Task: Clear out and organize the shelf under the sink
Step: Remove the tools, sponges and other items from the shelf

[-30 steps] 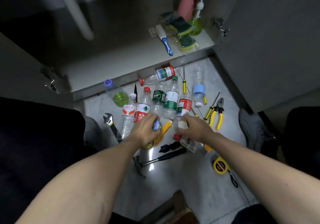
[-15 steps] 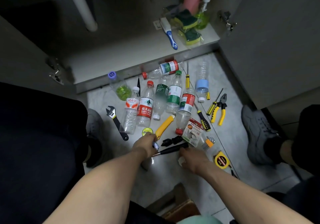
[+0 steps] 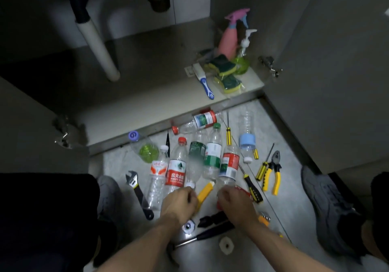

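The shelf under the sink [image 3: 147,103] holds only cleaning things at its right end; the bottles [image 3: 202,158] and tools lie sorted on the floor before it. I judge I am mid-sorting. My left hand [image 3: 179,205] and right hand [image 3: 235,205] curl at the bottles' near ends; what they grip I cannot tell. Next, I should group bottles.
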The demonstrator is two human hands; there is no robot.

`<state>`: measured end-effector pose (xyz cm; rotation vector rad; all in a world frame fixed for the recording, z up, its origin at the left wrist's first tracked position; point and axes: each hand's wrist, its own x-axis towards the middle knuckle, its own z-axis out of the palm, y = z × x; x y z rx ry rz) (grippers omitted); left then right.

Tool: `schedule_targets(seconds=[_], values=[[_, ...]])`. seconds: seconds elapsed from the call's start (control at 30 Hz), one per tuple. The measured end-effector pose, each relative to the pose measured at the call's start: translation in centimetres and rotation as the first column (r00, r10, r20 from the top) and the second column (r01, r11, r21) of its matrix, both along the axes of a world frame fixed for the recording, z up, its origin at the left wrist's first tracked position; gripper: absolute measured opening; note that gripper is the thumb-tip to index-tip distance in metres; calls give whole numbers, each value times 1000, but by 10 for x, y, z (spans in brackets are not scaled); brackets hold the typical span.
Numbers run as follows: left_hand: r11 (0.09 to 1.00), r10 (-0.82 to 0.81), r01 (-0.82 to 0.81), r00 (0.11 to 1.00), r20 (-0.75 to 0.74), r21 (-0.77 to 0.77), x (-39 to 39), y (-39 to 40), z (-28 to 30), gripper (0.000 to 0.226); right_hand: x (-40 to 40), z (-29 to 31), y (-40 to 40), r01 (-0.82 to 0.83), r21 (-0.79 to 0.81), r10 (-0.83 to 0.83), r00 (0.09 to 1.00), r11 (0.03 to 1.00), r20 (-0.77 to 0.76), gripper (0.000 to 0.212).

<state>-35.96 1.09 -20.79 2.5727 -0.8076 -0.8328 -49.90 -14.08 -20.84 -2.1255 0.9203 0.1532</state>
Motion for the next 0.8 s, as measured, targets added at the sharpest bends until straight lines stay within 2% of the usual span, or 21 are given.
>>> schedule_targets(seconds=[0.13, 0.23, 0.33, 0.37, 0.47, 0.57, 0.63, 0.7, 0.8], values=[[996, 26, -17, 994, 105, -83, 47, -46, 22, 24, 73, 29, -56, -10, -91, 16, 998, 996, 65, 23], [973, 100, -83, 993, 69, -215, 87, -81, 40, 24, 126, 51, -106, -108, -204, 114, 993, 973, 17, 20], [965, 85, -62, 993, 84, -253, 128, -115, 57, 20, 182, 73, -154, -188, -351, 195, 981, 917, -17, 13], [964, 85, -55, 991, 105, -258, 142, -126, 63, 17, 200, 80, -172, -176, -403, 191, 982, 898, -3, 10], [970, 95, -55, 982, 161, -238, 184, -165, 76, 13, 242, 98, -222, -71, -520, 109, 993, 851, 43, 19], [978, 86, -54, 985, 151, -202, 218, -210, 83, 15, 264, 97, -258, 0, -525, 9, 1000, 851, 15, 30], [967, 145, -118, 983, 109, -227, 233, -239, 82, 14, 270, 87, -267, 20, -496, -25, 1000, 868, -4, 43], [948, 222, -198, 972, 75, -248, 240, -263, 75, 15, 274, 75, -270, 96, -503, -64, 995, 859, 81, 47], [944, 270, -251, 961, 62, -214, 245, -286, 58, 29, 285, 63, -273, 244, -545, -80, 948, 802, 307, 36]])
